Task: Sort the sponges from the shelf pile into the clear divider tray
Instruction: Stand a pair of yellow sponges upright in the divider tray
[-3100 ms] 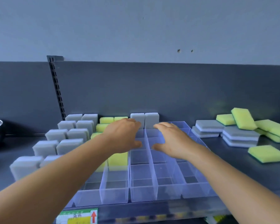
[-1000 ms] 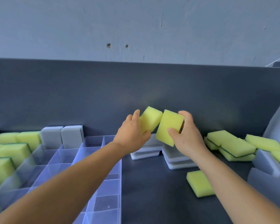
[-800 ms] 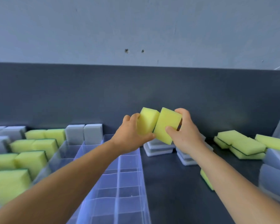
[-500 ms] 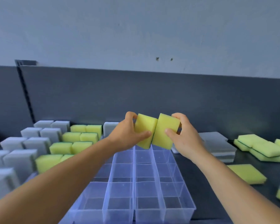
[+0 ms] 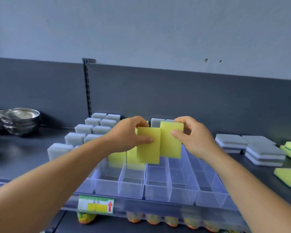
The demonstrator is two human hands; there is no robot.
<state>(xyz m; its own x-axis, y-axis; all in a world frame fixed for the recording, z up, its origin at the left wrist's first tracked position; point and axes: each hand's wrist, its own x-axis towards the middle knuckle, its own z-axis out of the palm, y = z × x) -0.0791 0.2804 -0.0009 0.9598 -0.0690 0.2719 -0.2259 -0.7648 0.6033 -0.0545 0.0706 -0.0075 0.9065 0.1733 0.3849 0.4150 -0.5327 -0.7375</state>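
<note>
Two yellow sponges are held upright, side by side, above the clear divider tray (image 5: 183,194) at the view's centre. The left sponge (image 5: 148,145) is pinched by the left hand (image 5: 126,137); the right sponge (image 5: 170,141) is pinched by the right hand (image 5: 194,140). The placing step appears under way. Each sponge would next be lowered edge-first between thin divider walls. Empty compartments lie toward six o'clock. Filled rows of grey sponges (image 5: 74,140) crowd ten o'clock; the pile (image 5: 264,153) sits at three o'clock.

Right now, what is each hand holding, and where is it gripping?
The left hand pinches one yellow sponge near its upper left edge; the right hand pinches another yellow sponge near its upper right edge.
</note>
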